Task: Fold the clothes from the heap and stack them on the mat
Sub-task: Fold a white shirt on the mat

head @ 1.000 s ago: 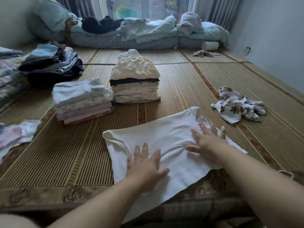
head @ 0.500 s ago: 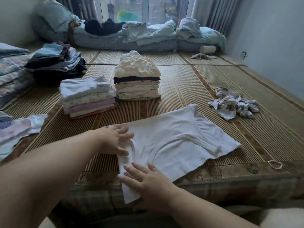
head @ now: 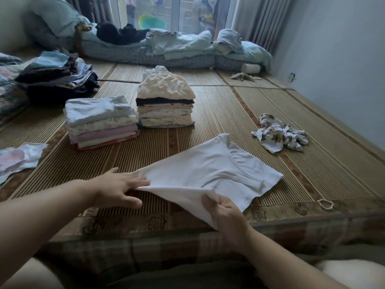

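A white garment (head: 218, 163) lies on the woven mat (head: 239, 113) near its front edge, its near left part lifted. My left hand (head: 118, 188) holds the lifted left edge, fingers on top and thumb underneath. My right hand (head: 225, 209) pinches the near corner of the same garment and holds it raised off the mat. Two folded stacks stand behind: a pastel one (head: 102, 124) at the left and a taller cream-topped one (head: 165, 103) beside it. A crumpled floral garment (head: 279, 136) lies unfolded to the right.
A dark, loose heap of clothes (head: 56, 78) sits at the far left. A pale garment (head: 18, 159) lies flat at the left edge. Bedding (head: 177, 49) runs along the window. A hair tie (head: 325, 203) lies on the mat's front right border.
Both hands went from pressing flat on the white garment to gripping its near left edge. That edge has risen off the mat.
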`<state>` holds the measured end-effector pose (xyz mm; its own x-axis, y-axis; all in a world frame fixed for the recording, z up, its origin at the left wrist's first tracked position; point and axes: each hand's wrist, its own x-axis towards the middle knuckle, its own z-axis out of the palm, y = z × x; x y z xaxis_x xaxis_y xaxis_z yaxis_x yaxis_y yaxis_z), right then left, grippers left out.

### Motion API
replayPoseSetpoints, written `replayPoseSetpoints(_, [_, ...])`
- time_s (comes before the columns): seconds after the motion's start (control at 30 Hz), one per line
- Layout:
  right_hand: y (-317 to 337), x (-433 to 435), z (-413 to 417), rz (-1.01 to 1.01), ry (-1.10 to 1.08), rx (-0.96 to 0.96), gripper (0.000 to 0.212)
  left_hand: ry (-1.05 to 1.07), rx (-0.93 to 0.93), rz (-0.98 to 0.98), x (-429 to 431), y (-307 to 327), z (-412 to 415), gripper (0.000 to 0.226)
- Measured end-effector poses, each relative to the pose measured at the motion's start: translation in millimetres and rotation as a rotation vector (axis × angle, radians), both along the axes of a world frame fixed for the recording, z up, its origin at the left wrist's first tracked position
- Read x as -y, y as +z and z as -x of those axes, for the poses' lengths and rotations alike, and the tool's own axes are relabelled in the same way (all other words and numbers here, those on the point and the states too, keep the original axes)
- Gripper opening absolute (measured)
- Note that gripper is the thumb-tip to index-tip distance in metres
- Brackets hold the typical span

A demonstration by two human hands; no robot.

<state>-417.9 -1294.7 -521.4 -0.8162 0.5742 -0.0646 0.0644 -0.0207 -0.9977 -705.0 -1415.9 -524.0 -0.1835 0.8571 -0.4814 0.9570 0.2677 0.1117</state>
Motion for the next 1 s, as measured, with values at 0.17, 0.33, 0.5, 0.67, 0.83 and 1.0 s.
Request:
replayPoseSetpoints(0.17, [6,-19,-32,0.209,-0.007,-0.006,0.029,-0.258,-0.299,-0.462,16,-5,-6,0.033])
replayPoseSetpoints(0.33, [16,-41,-55,0.426,-0.136,-0.106,0.051,0.068,0.238,-0.572,12,10,-8,0.013])
replayPoseSetpoints(0.5, [23,-72,-71,0.557,-0.292,-0.198,0.042,0.301,0.881,-0.690,-27,46,-22,0.033])
replayPoseSetpoints(0.67, [25,-110,-73,0.542,-0.474,-0.193,0.031,0.467,1.059,-0.789,-100,55,-41,0.045])
replayPoseSetpoints(0.83, [25,-164,-71,0.556,-0.575,-0.164,0.037,0.579,0.900,-0.825,-187,50,-43,0.027])
replayPoseSetpoints(1.0, [4,-218,-60,0.467,-0.691,0.032,0.036,0.555,0.677,-0.781,-271,32,-41,0.030])
